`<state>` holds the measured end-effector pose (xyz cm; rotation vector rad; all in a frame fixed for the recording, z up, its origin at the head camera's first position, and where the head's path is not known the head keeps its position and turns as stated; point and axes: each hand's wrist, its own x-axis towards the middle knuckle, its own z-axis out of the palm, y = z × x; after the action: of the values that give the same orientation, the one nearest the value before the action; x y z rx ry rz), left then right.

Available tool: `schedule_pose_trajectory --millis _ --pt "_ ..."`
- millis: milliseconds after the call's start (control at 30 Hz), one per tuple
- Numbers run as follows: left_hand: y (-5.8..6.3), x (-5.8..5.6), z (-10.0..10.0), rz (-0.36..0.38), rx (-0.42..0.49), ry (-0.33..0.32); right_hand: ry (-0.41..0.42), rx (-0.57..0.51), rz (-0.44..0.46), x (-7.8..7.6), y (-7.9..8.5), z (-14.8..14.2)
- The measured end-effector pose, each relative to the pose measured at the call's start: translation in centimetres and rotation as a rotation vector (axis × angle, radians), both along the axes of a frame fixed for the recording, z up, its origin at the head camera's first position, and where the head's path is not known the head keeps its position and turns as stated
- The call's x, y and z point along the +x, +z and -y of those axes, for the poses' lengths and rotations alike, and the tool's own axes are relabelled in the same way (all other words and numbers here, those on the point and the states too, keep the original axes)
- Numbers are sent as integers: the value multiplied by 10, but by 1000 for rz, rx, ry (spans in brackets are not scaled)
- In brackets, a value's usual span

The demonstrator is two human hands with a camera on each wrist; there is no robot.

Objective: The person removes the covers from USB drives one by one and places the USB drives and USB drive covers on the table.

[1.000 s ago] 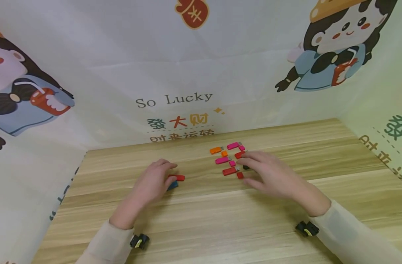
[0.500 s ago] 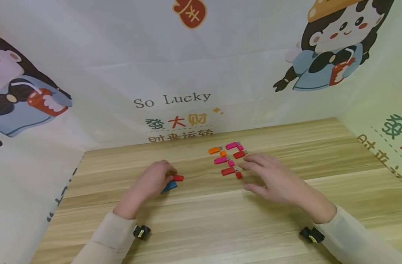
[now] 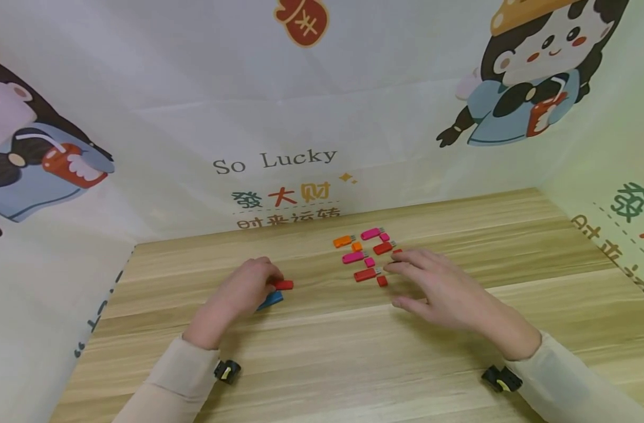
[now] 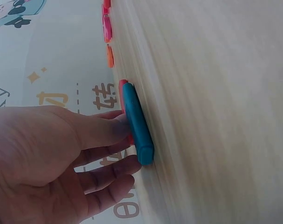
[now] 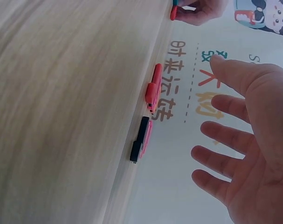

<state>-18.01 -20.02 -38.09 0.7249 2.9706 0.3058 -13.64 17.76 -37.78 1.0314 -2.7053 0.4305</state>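
My left hand pinches a red USB stick at the table's left-centre. Close in front of it lies a blue USB stick, which covers much of the red one in the left wrist view. My right hand hovers with spread fingers beside a group of USB sticks, holding nothing. That group has an orange stick, pink sticks and red sticks. Small loose caps lie by their metal plugs. A black stick shows in the right wrist view; my right hand mostly hides it from the head camera.
The wooden table meets a printed cloth backdrop at its far edge. More printed cloth stands along the right side. Small black devices sit at both wrists.
My left thumb and fingers have closed on the red stick, and more of the blue one shows. The right hand has drawn slightly back, uncovering a red stick. The head view has shifted a little.
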Motion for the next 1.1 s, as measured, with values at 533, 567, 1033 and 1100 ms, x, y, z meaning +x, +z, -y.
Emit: schedule_pose_trajectory --millis 533,567,1033,1100 --pt "-2 -3 -5 71 23 82 -2 24 1 1 0 4" --pt "-2 -3 -5 71 22 80 -2 26 1 1 1 5" --pt "4 -2 -13 7 115 118 -7 12 21 -3 3 10" --pt "6 0 -16 -7 129 119 -6 10 31 -4 3 11"
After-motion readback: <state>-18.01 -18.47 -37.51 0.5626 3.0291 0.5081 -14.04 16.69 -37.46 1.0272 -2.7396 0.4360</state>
